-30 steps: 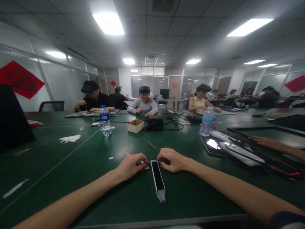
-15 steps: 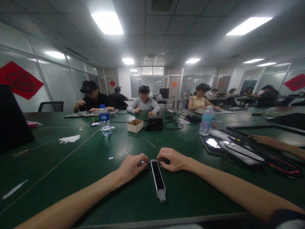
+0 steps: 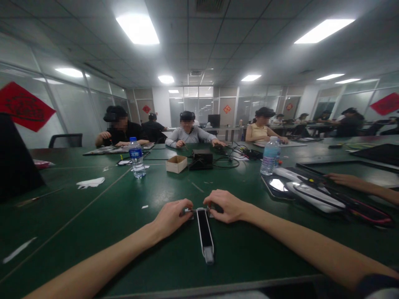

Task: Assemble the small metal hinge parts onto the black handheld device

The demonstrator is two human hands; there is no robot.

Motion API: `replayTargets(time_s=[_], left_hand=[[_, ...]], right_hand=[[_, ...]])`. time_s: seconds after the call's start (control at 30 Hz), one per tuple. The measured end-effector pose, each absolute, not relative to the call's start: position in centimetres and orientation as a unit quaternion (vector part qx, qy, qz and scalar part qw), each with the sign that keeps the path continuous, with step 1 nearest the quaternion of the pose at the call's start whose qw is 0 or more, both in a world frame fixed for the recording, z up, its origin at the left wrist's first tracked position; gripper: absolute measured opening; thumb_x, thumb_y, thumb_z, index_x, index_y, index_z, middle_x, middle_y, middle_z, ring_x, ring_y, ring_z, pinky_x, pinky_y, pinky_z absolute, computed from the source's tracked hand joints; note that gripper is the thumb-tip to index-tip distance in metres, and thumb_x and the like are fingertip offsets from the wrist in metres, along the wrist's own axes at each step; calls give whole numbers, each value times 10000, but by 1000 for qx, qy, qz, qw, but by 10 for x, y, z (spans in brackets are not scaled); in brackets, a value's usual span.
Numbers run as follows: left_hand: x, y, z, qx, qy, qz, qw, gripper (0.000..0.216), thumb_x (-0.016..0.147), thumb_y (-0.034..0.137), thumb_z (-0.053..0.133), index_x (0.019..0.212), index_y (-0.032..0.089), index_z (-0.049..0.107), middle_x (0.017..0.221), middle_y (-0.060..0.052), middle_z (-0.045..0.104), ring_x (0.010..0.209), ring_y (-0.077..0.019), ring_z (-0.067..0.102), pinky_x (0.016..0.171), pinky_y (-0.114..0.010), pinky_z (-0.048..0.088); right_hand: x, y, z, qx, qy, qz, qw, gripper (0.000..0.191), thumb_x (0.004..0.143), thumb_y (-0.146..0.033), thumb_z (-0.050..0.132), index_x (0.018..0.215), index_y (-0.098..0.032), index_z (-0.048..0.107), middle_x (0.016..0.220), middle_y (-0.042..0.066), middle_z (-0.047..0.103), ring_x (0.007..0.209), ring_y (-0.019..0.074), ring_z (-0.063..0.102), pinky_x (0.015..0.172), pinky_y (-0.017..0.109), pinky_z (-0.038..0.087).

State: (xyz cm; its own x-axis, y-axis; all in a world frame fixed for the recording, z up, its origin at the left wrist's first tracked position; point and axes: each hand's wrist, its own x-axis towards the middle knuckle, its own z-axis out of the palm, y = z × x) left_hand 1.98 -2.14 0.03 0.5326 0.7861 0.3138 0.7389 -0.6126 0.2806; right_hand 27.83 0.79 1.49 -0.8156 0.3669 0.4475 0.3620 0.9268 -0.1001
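Observation:
A long, narrow device (image 3: 205,232) with a black face, white rim and grey near end lies on the green table in front of me. Small pale tabs stick out on both sides of its far end. My left hand (image 3: 174,216) is closed in a pinch on the left tab (image 3: 189,212), thumb below and forefinger above. Beside the right tab (image 3: 210,214), my right hand (image 3: 227,207) is curved, its thumb close to the tab and its forefinger raised apart. Whether the right thumb touches the tab is hard to tell.
Ahead are a small open box (image 3: 176,164), a black box-shaped unit (image 3: 201,159) and cables. Water bottles stand left (image 3: 136,158) and right (image 3: 269,157). Pale and dark parts (image 3: 314,195) lie at right, near another person's hand (image 3: 343,180). Several people sit opposite.
My right forefinger has lifted and spread from the thumb beside the right tab. The device's near end has swung slightly left. My left hand keeps its pinch. A person opposite has reached toward the cables.

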Motion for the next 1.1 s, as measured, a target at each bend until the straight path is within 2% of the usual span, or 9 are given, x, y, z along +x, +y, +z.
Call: replayTargets(time_s=[0.13, 0.27, 0.33, 0.4, 0.6, 0.77, 1.0, 1.1], left_hand=[[19, -22, 5, 874, 444, 192, 43, 125, 896, 282, 598, 994, 209, 624, 921, -8, 665, 734, -154, 620, 654, -249, 461], [20, -23, 6, 883, 431, 182, 40, 126, 917, 283, 554, 967, 203, 637, 908, -22, 642, 750, -159, 612, 674, -257, 470], [20, -23, 5, 885, 429, 178, 40, 132, 917, 279, 543, 975, 202, 633, 901, -23, 639, 749, -160, 611, 680, -260, 476], [20, -24, 6, 885, 430, 174, 40, 137, 915, 277, 535, 976, 198, 630, 898, -24, 637, 747, -161, 608, 682, -262, 480], [20, -25, 9, 887, 428, 168, 44, 148, 915, 265, 515, 976, 195, 630, 911, -30, 641, 757, -163, 609, 692, -267, 487], [22, -27, 11, 886, 429, 169, 50, 132, 910, 256, 527, 968, 194, 627, 917, -30, 644, 763, -166, 616, 684, -261, 486], [22, -26, 9, 885, 431, 170, 44, 111, 900, 226, 537, 960, 192, 624, 897, -25, 639, 743, -164, 614, 682, -260, 478], [22, -26, 8, 885, 431, 171, 44, 118, 904, 236, 530, 968, 197, 621, 909, -23, 642, 746, -157, 610, 687, -257, 478]], right_hand=[[286, 11, 31, -285, -934, -94, 192, 219, 878, -201, 512, 1047, -124, 628, 958, 100, 677, 868, 202, 605, 811, 327, 447], [301, 18, 39, -431, -882, -182, 61, 209, 917, -222, 486, 1029, -130, 637, 989, 131, 670, 922, 248, 622, 784, 339, 445], [307, 21, 37, -477, -858, -191, 9, 204, 918, -217, 489, 1025, -126, 636, 1001, 147, 666, 933, 269, 631, 769, 345, 455], [311, 24, 33, -489, -854, -174, -8, 209, 929, -216, 479, 1036, -125, 634, 1009, 155, 667, 926, 274, 637, 751, 342, 466], [312, 32, 21, -454, -883, -115, 29, 182, 946, -258, 516, 1016, -142, 637, 1002, 159, 652, 890, 264, 633, 725, 334, 481], [311, 33, 23, -433, -895, -78, 77, 70, 899, -189, 586, 911, -140, 633, 939, 136, 645, 853, 240, 617, 730, 320, 477], [295, 15, 28, -330, -933, 17, 141, 194, 875, -108, 545, 1029, -118, 664, 999, 112, 658, 920, 212, 612, 825, 331, 482], [287, 7, 27, -297, -941, 44, 154, 186, 873, -122, 551, 1000, -134, 687, 996, 99, 644, 908, 190, 606, 806, 305, 486]])
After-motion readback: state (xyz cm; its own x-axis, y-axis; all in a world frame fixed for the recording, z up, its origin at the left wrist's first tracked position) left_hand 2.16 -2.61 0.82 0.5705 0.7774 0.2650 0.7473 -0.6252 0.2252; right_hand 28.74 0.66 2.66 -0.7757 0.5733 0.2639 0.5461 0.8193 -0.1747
